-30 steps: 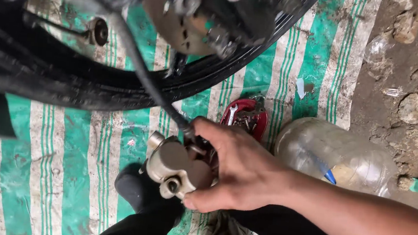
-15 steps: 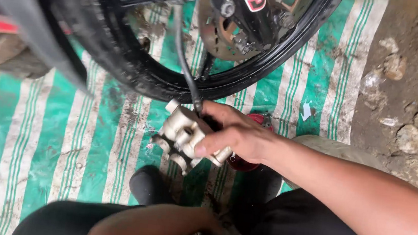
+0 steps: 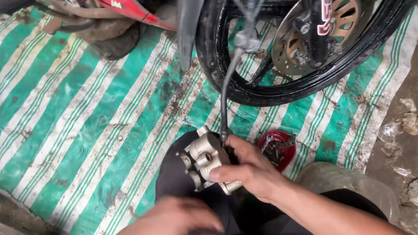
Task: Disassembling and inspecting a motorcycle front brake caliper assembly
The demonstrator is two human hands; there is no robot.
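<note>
Right hand [image 3: 254, 173]: grip closed around silver brake caliper [image 3: 206, 159], held above dark trouser knee, just below black wheel [image 3: 295, 85]. Black hose [image 3: 226, 93] running up from caliper toward brake disc [image 3: 344, 23]. Left hand [image 3: 171, 230]: blurred at lower edge, grip state not discernible. Green-striped tarp [image 3: 72, 134] beneath.

Green-white striped tarp [image 3: 78, 135] on dirt; black wheel [image 3: 294, 93] with brake disc [image 3: 346, 15]; red cap [image 3: 278, 146].

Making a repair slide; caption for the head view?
Right hand grips a silver brake caliper on its hose below the motorcycle wheel.
</note>
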